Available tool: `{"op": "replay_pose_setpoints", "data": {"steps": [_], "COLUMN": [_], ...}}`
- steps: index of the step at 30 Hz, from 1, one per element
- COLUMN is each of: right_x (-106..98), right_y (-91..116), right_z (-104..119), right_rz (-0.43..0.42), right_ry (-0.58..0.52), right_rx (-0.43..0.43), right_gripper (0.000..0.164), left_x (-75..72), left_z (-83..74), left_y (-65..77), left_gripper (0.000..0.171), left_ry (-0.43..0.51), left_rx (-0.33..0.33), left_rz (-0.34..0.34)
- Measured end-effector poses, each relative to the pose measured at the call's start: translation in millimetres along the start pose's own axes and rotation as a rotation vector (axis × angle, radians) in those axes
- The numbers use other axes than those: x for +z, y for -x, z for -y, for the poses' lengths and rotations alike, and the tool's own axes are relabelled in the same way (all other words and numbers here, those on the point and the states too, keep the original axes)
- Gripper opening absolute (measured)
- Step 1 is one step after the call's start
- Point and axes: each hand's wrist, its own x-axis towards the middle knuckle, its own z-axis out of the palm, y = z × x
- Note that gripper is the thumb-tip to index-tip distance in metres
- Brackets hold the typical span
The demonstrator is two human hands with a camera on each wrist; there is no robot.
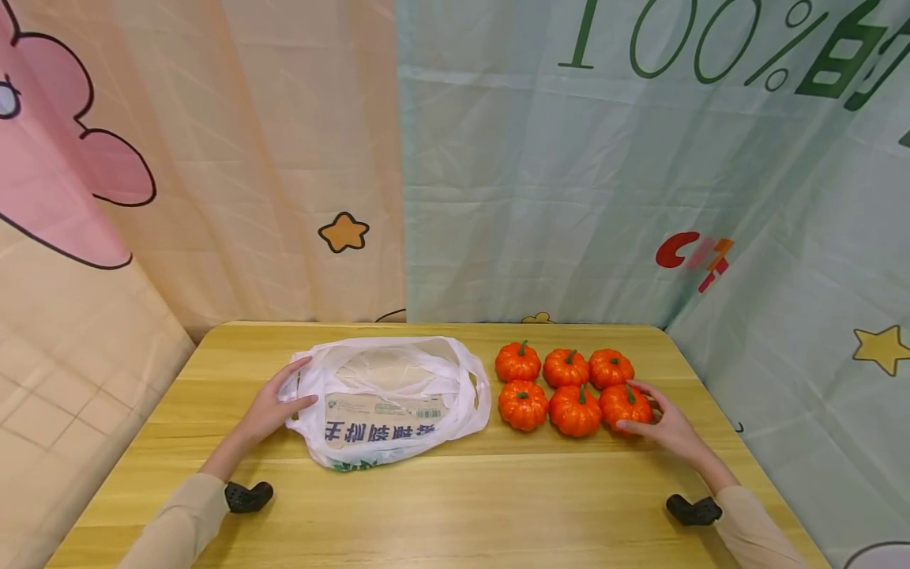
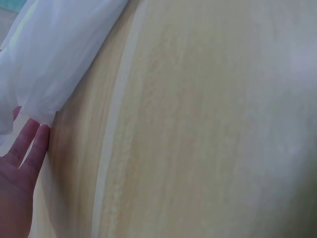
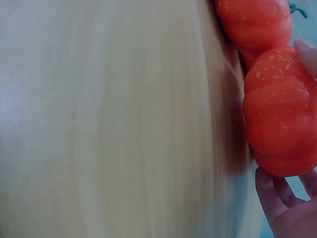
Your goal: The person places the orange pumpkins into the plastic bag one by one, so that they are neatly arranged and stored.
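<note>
A white plastic bag (image 1: 469, 395) lies on the table with its mouth spread, and a printed packet (image 1: 384, 407) shows inside it. My left hand (image 1: 279, 403) is at the bag's left end, thumb and index finger apart over its edge. In the left wrist view the fingers (image 2: 35, 148) reach straight to the white plastic. On the right, my right hand (image 1: 671, 427) holds the front right orange pumpkin (image 1: 626, 405), thumb on the near side and fingers round the far side. Beside it in the right wrist view is another pumpkin (image 3: 255, 22).
Several small pumpkins with green stems, among them the back left pumpkin (image 1: 517, 363), stand in two rows right of the bag. The wooden table (image 1: 455, 506) ends at printed curtains (image 1: 498, 197) behind and at the sides. Black wrist cameras sit on both forearms.
</note>
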Motion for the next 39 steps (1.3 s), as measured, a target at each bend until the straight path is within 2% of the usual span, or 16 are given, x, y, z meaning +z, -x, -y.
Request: {"op": "replay_pose_setpoints", "data": {"steps": [10,19,24,32,39], "right_x": [-11,-17,-19,-17,-6], "right_y": [6,11,11,9,1], "right_z": [20,41,53,83,108], "right_rz": [-0.062,-0.143,-0.143,-0.156,-0.204], "right_ry": [-0.011,-0.006,-0.016,-0.031,-0.057], "right_rx": [-0.012,-0.081,-0.078,-0.066,-0.109], "right_gripper": [0.075,0.073,0.075,0.075,0.073], "left_x": [-0.5,-0.7,-1.0,-2.3,-1.6], "left_z": [0.5,1.0,-2.0,-4.2,-2.4], "left_y": [-0.1,1.0,1.4,3.1,2.2], "left_gripper": [0.075,0.076,0.077,0.077,0.077], "left_ry": [-0.01,0.0,-0.009,-0.011,-0.016], "left_rx": [-0.015,-0.003,-0.006,-0.007,-0.011], "left_rz": [0.011,0.02,0.027,0.033,0.024]}}
